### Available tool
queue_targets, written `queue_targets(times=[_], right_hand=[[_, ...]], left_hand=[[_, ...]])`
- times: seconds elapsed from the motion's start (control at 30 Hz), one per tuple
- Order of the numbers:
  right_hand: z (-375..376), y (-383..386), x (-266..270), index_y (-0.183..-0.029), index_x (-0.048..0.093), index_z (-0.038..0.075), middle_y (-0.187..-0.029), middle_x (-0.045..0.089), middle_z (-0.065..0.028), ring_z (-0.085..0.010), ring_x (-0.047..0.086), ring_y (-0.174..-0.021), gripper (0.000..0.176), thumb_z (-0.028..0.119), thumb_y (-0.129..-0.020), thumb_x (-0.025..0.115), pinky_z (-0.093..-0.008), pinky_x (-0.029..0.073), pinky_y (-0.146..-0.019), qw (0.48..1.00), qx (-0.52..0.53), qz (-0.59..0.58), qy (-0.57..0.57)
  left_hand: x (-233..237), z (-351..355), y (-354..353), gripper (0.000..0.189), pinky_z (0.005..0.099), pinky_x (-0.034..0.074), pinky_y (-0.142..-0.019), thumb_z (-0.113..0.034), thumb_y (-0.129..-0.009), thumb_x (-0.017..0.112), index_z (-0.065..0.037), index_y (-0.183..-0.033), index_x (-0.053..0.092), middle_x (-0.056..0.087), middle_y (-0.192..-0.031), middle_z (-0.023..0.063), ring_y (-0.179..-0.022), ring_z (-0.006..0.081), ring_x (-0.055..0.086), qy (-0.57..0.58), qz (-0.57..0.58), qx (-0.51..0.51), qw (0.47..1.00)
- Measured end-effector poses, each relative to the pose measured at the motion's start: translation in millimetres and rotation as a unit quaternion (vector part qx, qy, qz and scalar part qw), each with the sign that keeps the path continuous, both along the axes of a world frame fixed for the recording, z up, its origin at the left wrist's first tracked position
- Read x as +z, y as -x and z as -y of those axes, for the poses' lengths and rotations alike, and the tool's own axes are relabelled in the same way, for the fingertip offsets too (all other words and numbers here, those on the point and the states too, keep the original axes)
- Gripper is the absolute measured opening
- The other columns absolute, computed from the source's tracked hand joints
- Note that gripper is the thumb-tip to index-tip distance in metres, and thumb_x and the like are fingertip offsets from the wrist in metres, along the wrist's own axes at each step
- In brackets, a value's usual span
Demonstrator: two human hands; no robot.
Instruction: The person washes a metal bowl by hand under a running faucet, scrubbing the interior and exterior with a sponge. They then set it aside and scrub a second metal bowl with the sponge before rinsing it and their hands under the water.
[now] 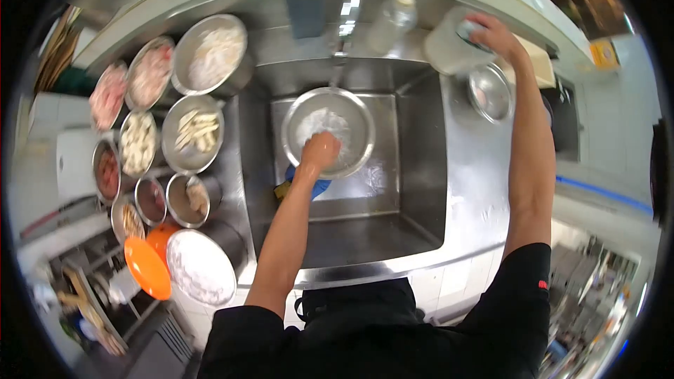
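My left hand is inside a round metal bowl in the sink. Its fingers are curled down over white, watery-looking contents; whatever they hold is hidden. Water appears to run from the faucet above the bowl. My right hand reaches to the back right, with its fingers curled around the round lid or mouth of a large whitish plastic jar. Below that hand, a small metal bowl stands on the counter. Blue material shows under the left wrist.
The steel sink surrounds the bowl. Several metal containers of raw-looking food crowd the left counter, including a bowl of pale strips. A white-filled tub and an orange bowl are nearer me. A pump bottle stands behind the sink.
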State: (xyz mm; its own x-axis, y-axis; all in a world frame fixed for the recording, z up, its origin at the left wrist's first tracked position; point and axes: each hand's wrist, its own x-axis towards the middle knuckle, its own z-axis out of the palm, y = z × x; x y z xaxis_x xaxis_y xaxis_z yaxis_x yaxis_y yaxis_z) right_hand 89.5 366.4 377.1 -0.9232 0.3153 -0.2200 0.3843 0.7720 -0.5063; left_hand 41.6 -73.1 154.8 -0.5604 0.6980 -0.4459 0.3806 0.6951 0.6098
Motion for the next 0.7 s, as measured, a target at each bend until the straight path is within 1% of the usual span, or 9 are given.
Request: queue_targets(times=[0.03, 0.1, 0.13, 0.17, 0.27, 0.37, 0.5, 0.57, 0.7], right_hand=[[-19.8, 5.8, -13.6, -0.118, 0.059, 0.009, -0.106, 0.062, -0.0086, -0.0208, 0.057, -0.098, 0.047, 0.017, -0.073, 0.062, -0.0323, 0.045, -0.085, 0.997, 0.049, 0.001, -0.053], [-1.5, -2.5, 0.5, -0.120, 0.061, 0.008, -0.112, 0.065, -0.0120, -0.0250, 0.061, -0.102, 0.049, 0.021, -0.074, 0.068, -0.0342, 0.047, -0.088, 0.992, -0.027, -0.047, -0.118], [-15.0, -9.2, -6.0, -0.120, 0.060, 0.006, -0.117, 0.063, -0.0140, -0.0259, 0.062, -0.102, 0.045, 0.021, -0.077, 0.066, -0.0366, 0.048, -0.088, 0.960, 0.056, -0.137, -0.236], [17.7, -18.2, 10.6, -0.114, 0.063, 0.002, -0.109, 0.066, -0.0151, -0.0260, 0.065, -0.095, 0.039, 0.021, -0.081, 0.064, -0.0367, 0.049, -0.085, 0.974, -0.033, -0.133, -0.182], [121.8, -31.1, -2.2, -0.099, 0.069, 0.001, -0.086, 0.070, -0.0112, -0.0210, 0.067, -0.083, 0.022, 0.014, -0.083, 0.060, -0.0338, 0.051, -0.077, 0.989, -0.043, -0.138, -0.020], [211.4, 1.4, -102.0, -0.097, 0.068, 0.001, -0.078, 0.069, -0.0074, -0.0169, 0.066, -0.074, 0.020, 0.008, -0.081, 0.058, -0.0327, 0.052, -0.068, 0.950, 0.051, -0.079, 0.298], [303.0, 44.1, -145.4, -0.121, 0.055, 0.000, -0.075, 0.068, -0.0136, -0.0233, 0.067, -0.073, 0.041, 0.003, -0.080, 0.058, -0.0368, 0.052, -0.070, 0.932, -0.083, -0.126, 0.330], [329.5, 54.3, -132.1, -0.140, 0.033, 0.004, -0.077, 0.067, -0.0189, -0.0345, 0.067, -0.078, 0.068, 0.010, -0.079, 0.063, -0.0430, 0.051, -0.077, 0.923, -0.207, -0.266, 0.185], [329.2, 89.9, -161.7, -0.146, 0.021, 0.008, -0.095, 0.065, -0.0263, -0.0440, 0.062, -0.090, 0.084, 0.025, -0.078, 0.068, -0.0503, 0.047, -0.083, 0.982, -0.061, -0.173, 0.046]], left_hand=[[7.0, 26.8, -7.3, 0.027, 0.0501, 0.049, -0.081, -0.025, -0.086, 0.057, -0.001, -0.093, 0.067, 0.067, -0.089, 0.0224, -0.086, 0.0439, 0.062, -0.022, 0.006, 0.012, 1.000], [36.5, 74.2, -23.2, 0.023, 0.0493, 0.049, -0.081, -0.020, -0.084, 0.057, -0.001, -0.092, 0.067, 0.066, -0.089, 0.0217, -0.087, 0.0433, 0.061, -0.038, -0.001, 0.078, 0.996], [46.5, 92.4, -29.1, 0.018, 0.0486, 0.049, -0.080, -0.016, -0.083, 0.058, -0.002, -0.090, 0.067, 0.066, -0.089, 0.0210, -0.087, 0.0427, 0.061, -0.066, -0.003, 0.115, 0.991], [49.5, 108.5, -31.8, 0.018, 0.0486, 0.049, -0.080, -0.016, -0.083, 0.058, -0.002, -0.090, 0.067, 0.066, -0.089, 0.0210, -0.087, 0.0427, 0.061, -0.057, -0.010, 0.136, 0.989], [63.3, 143.5, -33.2, 0.012, 0.0467, 0.048, -0.083, -0.009, -0.081, 0.060, -0.003, -0.089, 0.066, 0.067, -0.091, 0.0178, -0.093, 0.0385, 0.061, -0.146, -0.161, 0.176, 0.960], [68.9, 158.3, -23.0, 0.020, 0.0455, 0.043, -0.094, -0.005, -0.077, 0.064, -0.005, -0.097, 0.066, 0.063, -0.110, 0.0129, -0.111, 0.0356, 0.054, -0.186, -0.359, 0.181, 0.897], [67.0, 176.4, -22.7, 0.041, 0.0492, 0.038, -0.100, -0.005, -0.074, 0.065, -0.009, -0.115, 0.060, 0.047, -0.136, 0.0113, -0.128, 0.0357, 0.041, -0.080, -0.375, 0.155, 0.911], [47.0, 193.1, -25.1, 0.043, 0.0496, 0.037, -0.102, -0.005, -0.074, 0.065, -0.010, -0.116, 0.060, 0.043, -0.140, 0.0110, -0.131, 0.0356, 0.038, -0.062, -0.376, 0.147, 0.913], [46.5, 201.3, -36.9, 0.048, 0.0506, 0.029, -0.109, -0.005, -0.071, 0.065, -0.013, -0.119, 0.061, 0.028, -0.152, 0.0085, -0.140, 0.0340, 0.026, -0.009, -0.362, 0.126, 0.924]])
